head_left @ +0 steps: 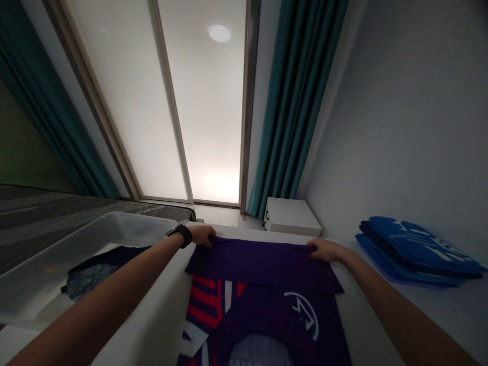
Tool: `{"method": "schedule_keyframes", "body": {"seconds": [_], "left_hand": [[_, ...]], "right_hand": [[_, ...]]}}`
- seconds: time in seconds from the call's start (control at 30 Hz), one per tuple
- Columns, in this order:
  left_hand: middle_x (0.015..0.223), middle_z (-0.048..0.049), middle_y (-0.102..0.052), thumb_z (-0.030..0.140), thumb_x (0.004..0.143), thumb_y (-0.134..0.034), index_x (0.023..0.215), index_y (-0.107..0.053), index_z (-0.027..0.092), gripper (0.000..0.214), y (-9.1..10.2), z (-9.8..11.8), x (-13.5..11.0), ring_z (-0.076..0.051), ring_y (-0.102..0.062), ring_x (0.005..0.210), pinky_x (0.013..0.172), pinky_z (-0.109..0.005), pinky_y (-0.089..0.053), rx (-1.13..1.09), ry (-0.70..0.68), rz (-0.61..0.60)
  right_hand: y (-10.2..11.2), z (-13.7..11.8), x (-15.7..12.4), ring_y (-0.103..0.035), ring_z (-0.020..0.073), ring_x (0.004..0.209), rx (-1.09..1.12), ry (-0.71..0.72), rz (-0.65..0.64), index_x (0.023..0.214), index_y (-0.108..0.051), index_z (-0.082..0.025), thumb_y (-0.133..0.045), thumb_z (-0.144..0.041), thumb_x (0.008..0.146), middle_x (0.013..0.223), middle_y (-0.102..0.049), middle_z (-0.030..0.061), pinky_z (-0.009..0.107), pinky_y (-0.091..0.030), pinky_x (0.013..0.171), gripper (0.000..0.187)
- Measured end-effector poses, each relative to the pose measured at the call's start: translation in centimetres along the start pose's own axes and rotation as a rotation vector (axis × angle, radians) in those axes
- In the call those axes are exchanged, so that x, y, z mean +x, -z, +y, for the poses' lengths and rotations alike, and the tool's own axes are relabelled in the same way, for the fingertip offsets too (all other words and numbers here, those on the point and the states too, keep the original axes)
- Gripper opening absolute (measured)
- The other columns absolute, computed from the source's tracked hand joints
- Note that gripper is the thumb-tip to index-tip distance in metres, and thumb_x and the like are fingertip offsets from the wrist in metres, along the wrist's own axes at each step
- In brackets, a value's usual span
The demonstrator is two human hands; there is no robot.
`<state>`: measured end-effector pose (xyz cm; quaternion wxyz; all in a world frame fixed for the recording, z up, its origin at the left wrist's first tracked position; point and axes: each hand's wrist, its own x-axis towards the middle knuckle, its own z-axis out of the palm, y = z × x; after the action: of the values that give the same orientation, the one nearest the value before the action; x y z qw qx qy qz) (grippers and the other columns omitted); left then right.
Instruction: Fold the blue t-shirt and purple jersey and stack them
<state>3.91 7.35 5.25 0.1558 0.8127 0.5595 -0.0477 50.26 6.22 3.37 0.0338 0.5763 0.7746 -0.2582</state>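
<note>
Under left hand [201, 236], right hand [325, 249]: purple jersey [263, 265].

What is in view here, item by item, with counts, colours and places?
purple jersey: 1, purple with red and white print, folding on the table
white table: 1, white, under the jersey
blue jerseys: 1 folded stack, blue with white print, right of the hands
plastic bin: 1, translucent, left of the table
dark garment: 1, dark patterned, in the bin
white cabinet: 1, white, beyond the table
teal curtains: 2, flanking the frosted panels
frosted panels: 2, pale, far end
watch: 1, black, left wrist
left hand: 1, on the jersey's far edge
right hand: 1, on the same edge
</note>
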Motion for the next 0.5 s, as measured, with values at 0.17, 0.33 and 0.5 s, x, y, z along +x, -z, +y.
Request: {"method": "schedule_keyframes", "body": {"seconds": [0.17, 0.33, 0.5], "left_hand": [[0.077, -0.0018, -0.070, 0.028, 0.070, -0.067, 0.081, -0.070, 0.020, 0.014, 0.2, 0.1, 0.2, -0.019, -0.066, 0.074, 0.065, -0.024, -0.047, 0.012, -0.017, 0.045], [0.082, -0.0048, -0.070, 0.027, 0.079, -0.059, 0.081, -0.068, 0.019, 0.012, 1.9, 0.7, -0.7, -0.022, -0.066, 0.082, 0.074, -0.027, -0.048, 0.004, -0.028, 0.152], [0.088, -0.0054, -0.070, 0.027, 0.078, -0.060, 0.086, -0.067, 0.020, 0.012, 3.6, 1.8, -3.2, -0.024, -0.065, 0.089, 0.078, -0.029, -0.049, -0.048, 0.013, 0.285]], "right_hand": [[0.6, 0.0, 0.8, -0.066, 0.0216, 0.096, -0.092, -0.023, 0.169, 0.096, -0.072, -0.018, -0.058, -0.017, 0.077, 0.101, -0.074, 0.0060, 0.027, -0.045, 0.083, 0.023], [1.5, -0.1, 0.3, -0.062, 0.0245, 0.104, -0.179, -0.059, 0.341, 0.102, -0.068, -0.020, -0.054, -0.021, 0.084, 0.111, -0.070, 0.0089, 0.029, -0.042, 0.086, 0.023], [2.1, -0.8, -2.7, -0.063, 0.0255, 0.098, -0.198, -0.040, 0.439, 0.097, -0.067, -0.021, -0.053, -0.024, 0.086, 0.105, -0.071, 0.0084, 0.030, -0.042, 0.082, 0.019]]}}
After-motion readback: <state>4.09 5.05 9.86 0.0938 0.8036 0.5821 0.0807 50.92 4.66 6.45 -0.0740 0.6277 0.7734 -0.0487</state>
